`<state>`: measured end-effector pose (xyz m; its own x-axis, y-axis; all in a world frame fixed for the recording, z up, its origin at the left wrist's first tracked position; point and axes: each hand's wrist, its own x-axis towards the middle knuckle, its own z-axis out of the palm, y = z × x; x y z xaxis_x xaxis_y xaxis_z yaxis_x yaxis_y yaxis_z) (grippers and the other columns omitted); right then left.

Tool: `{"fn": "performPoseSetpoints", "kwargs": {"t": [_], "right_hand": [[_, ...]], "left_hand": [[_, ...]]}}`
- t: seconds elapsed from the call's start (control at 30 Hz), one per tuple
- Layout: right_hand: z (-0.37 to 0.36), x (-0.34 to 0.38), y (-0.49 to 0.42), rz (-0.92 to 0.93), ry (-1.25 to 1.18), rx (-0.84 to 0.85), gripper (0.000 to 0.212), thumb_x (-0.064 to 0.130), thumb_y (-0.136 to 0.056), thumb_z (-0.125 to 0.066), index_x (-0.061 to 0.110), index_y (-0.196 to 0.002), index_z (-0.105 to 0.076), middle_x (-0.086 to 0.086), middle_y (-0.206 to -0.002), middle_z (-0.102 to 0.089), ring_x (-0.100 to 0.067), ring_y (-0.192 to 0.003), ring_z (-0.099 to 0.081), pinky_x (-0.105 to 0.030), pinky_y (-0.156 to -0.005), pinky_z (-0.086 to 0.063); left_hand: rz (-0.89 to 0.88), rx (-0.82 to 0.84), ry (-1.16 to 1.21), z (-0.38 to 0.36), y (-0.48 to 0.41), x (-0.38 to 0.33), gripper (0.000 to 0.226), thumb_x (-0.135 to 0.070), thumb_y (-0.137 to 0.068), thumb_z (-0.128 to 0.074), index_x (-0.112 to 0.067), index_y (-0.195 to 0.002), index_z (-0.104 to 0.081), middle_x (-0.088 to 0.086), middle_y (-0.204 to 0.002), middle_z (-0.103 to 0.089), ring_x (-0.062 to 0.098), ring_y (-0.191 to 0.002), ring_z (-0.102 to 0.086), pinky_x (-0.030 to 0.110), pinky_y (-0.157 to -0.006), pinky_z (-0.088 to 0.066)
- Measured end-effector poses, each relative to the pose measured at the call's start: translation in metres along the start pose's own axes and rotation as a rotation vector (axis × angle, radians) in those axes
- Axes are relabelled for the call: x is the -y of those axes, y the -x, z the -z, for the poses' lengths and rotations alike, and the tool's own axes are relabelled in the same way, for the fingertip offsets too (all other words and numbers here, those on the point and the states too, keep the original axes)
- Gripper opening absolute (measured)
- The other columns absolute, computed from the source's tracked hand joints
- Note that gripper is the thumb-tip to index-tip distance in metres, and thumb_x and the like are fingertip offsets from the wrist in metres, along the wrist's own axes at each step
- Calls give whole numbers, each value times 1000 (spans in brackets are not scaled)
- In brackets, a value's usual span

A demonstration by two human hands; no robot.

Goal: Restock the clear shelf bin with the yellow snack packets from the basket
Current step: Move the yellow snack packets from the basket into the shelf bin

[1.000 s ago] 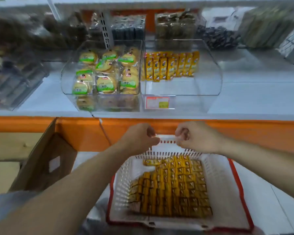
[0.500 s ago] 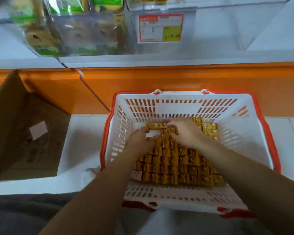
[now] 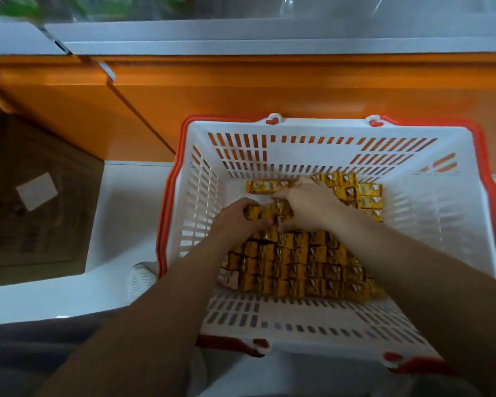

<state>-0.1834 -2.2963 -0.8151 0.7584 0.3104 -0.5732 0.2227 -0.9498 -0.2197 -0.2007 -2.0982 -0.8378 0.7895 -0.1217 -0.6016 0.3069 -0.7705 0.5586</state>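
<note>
left hand: fingers clamped on yellow packet at its 12 o'clock
right hand: fingers curled round packet row at 9 o'clock

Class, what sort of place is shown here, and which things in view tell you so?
Most likely a shop, at the foot of a display shelf. Clues: a red-rimmed shopping basket holding many identical yellow snack packets, the white shelf edge over an orange base, and a cardboard carton beside it.

Dim, flat indoor light; forearms in shadow, top edge smeared by motion blur, wide-angle bowing at the borders.
</note>
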Motion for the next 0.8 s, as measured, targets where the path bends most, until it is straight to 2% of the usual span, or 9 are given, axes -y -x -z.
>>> {"fn": "performPoseSetpoints", "kwargs": {"t": [0.07, 0.13, 0.2, 0.3, 0.37, 0.47, 0.6, 0.7, 0.8], "right_hand": [[2, 1, -1, -10, -4, -16, 86, 68, -71, -72, 41, -146, -39, -6, -143, -51, -32, -140, -32, -54, -109, -34], [2, 2, 1, 3, 4, -56, 84, 64, -69, -72, 41, -144, -40, -1, -141, -54, -30, -139, -33, -54, -109, -33], [0, 3, 2, 24, 25, -75, 82, 65, -69, -70, 40, -142, -42, 6, -144, -52, -28, -140, -31, -56, -110, -31], [-1, 2, 2, 23, 14, -63, 79, 66, -69, -70, 40, -140, -45, 9, -145, -50, -25, -139, -31, -55, -108, -34], [0, 0, 3, 24, 3, -83, 77, 65, -69, -68, 40, -138, -47, 9, -140, -55, -25, -135, -36, -50, -103, -41], [-2, -1, 4, 34, -7, -134, 76, 63, -70, -64, 35, -138, -45, 5, -132, -61, -27, -128, -42, -44, -95, -48], [-6, 0, 4, 51, 12, -147, 73, 61, -72, -68, 34, -136, -47, 5, -133, -59, -26, -129, -39, -43, -91, -47], [-5, 1, 2, 49, 6, -137, 75, 60, -71, -73, 35, -137, -49, 5, -137, -57, -26, -131, -39, -44, -93, -47], [2, 3, 4, 14, -110, -206, 77, 52, -67, -77, 37, -136, -46, 7, -136, -58, -22, -130, -43, -41, -92, -50]], "left_hand": [[33, -28, 101, 2, -1, -1, 53, -55, -82, -77, -34, -126, -58, -3, -112, -61, 20, -99, -61, 36, -79, -53], [7, -78, 193, 3, -2, -4, 43, -48, -88, -71, -36, -126, -56, 0, -109, -66, 23, -95, -66, 39, -80, -56], [-67, -128, 164, 3, -4, -7, 32, -40, -96, -62, -39, -128, -58, 2, -116, -66, 23, -100, -65, 39, -83, -55], [-132, -149, 48, 0, -6, -6, 29, -36, -101, -55, -35, -128, -63, 3, -121, -57, 24, -113, -56, 33, -85, -43], [-137, -114, -2, -2, -6, -4, 31, -44, -99, -56, -33, -128, -61, 0, -115, -53, 23, -109, -56, 31, -80, -39], [-130, -59, -97, -1, -7, -2, 45, -54, -89, -68, -31, -125, -57, -5, -109, -46, 16, -96, -50, 33, -77, -41], [-127, -79, -130, -1, -10, -6, 39, -42, -85, -76, -27, -117, -59, -2, -101, -50, 20, -91, -51, 31, -70, -38], [-112, -94, -102, 1, -8, -10, 29, -34, -81, -77, -29, -102, -59, -1, -96, -52, 21, -88, -54, 30, -61, -34], [-116, -108, -66, 8, -2, -16, 30, -27, -76, -78, -29, -98, -58, 2, -99, -57, 23, -88, -58, 30, -63, -42]]}}
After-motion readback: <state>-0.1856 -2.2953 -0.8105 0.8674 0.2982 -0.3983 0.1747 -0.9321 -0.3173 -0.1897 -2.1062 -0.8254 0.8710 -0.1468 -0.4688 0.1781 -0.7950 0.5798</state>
